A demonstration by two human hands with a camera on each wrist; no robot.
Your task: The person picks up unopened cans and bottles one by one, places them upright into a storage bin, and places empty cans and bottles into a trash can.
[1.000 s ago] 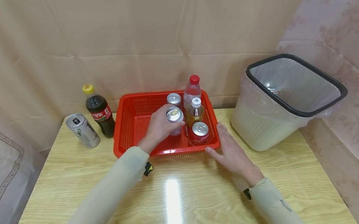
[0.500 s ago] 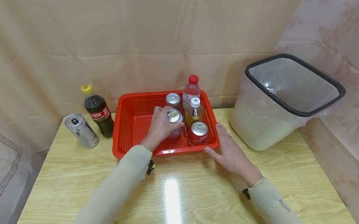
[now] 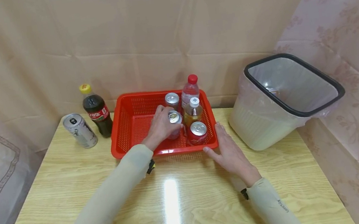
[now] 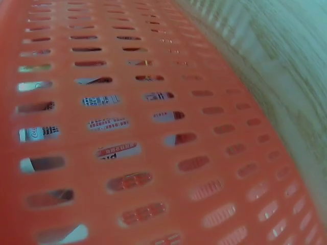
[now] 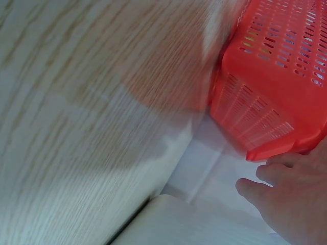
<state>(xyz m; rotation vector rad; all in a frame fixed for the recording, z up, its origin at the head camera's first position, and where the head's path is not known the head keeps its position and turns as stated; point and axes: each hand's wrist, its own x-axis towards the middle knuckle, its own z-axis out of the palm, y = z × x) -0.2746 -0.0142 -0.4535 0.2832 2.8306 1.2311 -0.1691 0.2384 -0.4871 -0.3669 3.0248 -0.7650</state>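
My left hand point(image 3: 161, 128) reaches over the front rim of the red basket point(image 3: 137, 153) and grips a silver-topped drink can point(image 3: 175, 117) inside it. The can stands upright; its lower part is partly hidden by the fingers. Behind it is another silver-topped can point(image 3: 171, 99). To its right are a red-capped bottle point(image 3: 190, 91), a white-capped bottle of amber drink point(image 3: 193, 114) and a red can point(image 3: 198, 133). My right hand point(image 3: 231, 155) touches the basket's front right corner, fingers extended along its side. In the left wrist view, the slotted basket wall point(image 4: 153, 168) hides the left hand.
Left of the basket stand a yellow-capped cola bottle point(image 3: 98, 113) and a white can point(image 3: 80, 131) on the wooden table point(image 3: 128, 217). At the right is a lined bin point(image 3: 252, 121) with a black rim and something inside. A curtain point(image 3: 134, 27) hangs behind.
My left hand has lowered the can a little into the basket, its top sinking below where it was. The right hand keeps its place at the basket's corner.
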